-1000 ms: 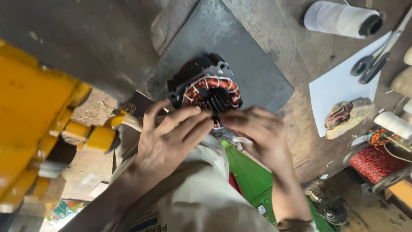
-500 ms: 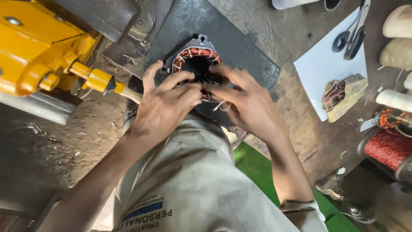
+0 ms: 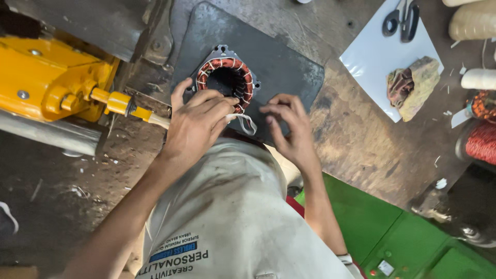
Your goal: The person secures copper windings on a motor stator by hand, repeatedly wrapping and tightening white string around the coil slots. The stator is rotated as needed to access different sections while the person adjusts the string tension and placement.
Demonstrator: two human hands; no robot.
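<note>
Hands worked close to the body, over a dark mat [image 3: 289, 67] on the worn bench [image 3: 361, 150]. Left hand [image 3: 199, 124] lay over the near rim of the motor stator [image 3: 226, 81], fingers curled and pinching a loop of white tie cord [image 3: 247, 122] against the copper winding. Right hand [image 3: 289, 126] hovered just beside it, fingers loosely spread, touching nothing I could make out. Stator sat flat on the mat, bore upward, part hidden by the left fingers.

Judgement: the lacing would go best with the cord kept taut under the left thumb while the right hand took the free end, drawing it snug without cutting into the enamel wire.

Count, near to far: 1 stator, 1 cord loop, 1 mat. Left, 1 yellow machine [image 3: 51, 85] with a shaft pointing at the hands. Farther right, 1 white sheet [image 3: 372, 57] carrying 1 crumpled rag [image 3: 411, 85] and 1 pair of scissors [image 3: 400, 20]; 2 pale spools [image 3: 473, 23] at the edge; 1 red wire reel [image 3: 480, 142].
</note>
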